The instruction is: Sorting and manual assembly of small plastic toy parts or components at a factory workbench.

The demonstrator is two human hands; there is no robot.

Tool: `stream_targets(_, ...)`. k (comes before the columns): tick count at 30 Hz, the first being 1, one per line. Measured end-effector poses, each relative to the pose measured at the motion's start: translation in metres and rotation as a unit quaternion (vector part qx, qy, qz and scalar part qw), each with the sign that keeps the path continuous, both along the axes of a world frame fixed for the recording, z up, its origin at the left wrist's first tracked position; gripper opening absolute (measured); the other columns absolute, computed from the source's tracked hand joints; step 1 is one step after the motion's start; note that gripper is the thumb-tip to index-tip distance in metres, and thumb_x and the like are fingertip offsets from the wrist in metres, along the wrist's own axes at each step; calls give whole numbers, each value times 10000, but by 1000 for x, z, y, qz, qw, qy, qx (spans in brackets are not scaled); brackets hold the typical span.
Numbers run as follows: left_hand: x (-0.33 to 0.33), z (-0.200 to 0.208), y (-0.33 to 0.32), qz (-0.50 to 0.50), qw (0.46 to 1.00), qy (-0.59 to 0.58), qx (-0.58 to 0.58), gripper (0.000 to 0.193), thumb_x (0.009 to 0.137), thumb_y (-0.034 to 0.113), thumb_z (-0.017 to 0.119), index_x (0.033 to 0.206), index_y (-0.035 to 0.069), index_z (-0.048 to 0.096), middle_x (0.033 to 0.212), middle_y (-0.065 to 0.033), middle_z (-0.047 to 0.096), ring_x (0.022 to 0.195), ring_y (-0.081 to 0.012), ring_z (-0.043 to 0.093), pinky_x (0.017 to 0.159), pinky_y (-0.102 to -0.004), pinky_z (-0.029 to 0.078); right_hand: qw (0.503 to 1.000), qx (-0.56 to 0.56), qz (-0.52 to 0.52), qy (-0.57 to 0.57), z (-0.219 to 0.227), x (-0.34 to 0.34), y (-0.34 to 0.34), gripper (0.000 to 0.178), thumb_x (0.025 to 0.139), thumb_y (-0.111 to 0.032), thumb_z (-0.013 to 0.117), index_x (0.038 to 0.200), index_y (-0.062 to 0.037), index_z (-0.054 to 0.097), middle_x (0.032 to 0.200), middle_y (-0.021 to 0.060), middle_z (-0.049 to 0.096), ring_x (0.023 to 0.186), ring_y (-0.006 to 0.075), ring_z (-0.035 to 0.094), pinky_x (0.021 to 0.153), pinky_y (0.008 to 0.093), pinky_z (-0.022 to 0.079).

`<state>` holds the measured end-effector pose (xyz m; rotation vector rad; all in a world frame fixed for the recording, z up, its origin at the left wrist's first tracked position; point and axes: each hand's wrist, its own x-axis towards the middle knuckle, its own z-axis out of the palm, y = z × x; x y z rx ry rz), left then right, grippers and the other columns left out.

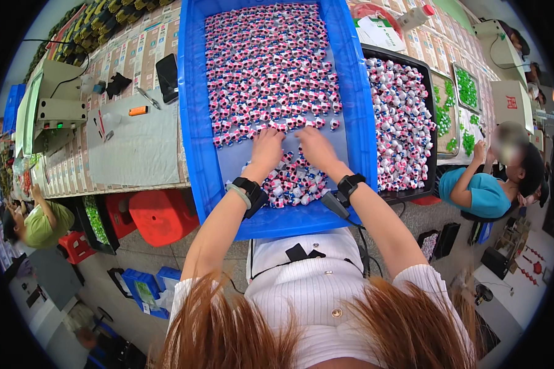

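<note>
A deep blue plastic bin (357, 92) holds many small toy figurines (271, 74), white with pink, black and blue parts, standing in close rows over its far part. Nearer me, a loose heap of the same figurines (295, 184) lies jumbled on the bin's grey floor. My left hand (266, 152) is at the front row, its bent fingers closed around a figurine there. Just to its right, my right hand (319, 150) has its fingertips drawn together on another figurine at the same row. My fingers partly hide both pieces.
Right of the bin stands a black tray (433, 123) heaped with similar figurines; trays of green pieces (466, 89) lie beyond. On the left are a phone (167, 78), an orange lighter (138, 111) and a pen (148, 98). Red stools (161, 218) stand below. Co-workers sit at both sides.
</note>
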<state>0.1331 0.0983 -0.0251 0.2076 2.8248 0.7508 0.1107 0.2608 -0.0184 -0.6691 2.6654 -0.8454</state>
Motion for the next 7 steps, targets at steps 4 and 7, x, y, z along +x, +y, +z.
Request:
stream_targets(4, 0, -3, -1, 25, 1000, 13, 0, 237, 722, 67, 506, 949, 60, 574, 970, -98, 552, 945, -268, 485, 808, -384, 382, 998, -24, -49, -6, -1, -6, -29, 235, 736, -46, 468, 957, -39, 545, 922, 141, 533, 884, 291, 525, 743, 385, 433)
stream_targets(7, -11, 3, -13, 28, 989, -123, 74, 270, 724, 50, 507, 987, 63, 570, 1060, -114, 548, 1025, -270, 473, 845, -383, 373, 995, -2, -88, -47, 0, -13, -24, 222, 756, -75, 477, 966, -42, 544, 956, 145, 535, 904, 300, 520, 748, 379, 434)
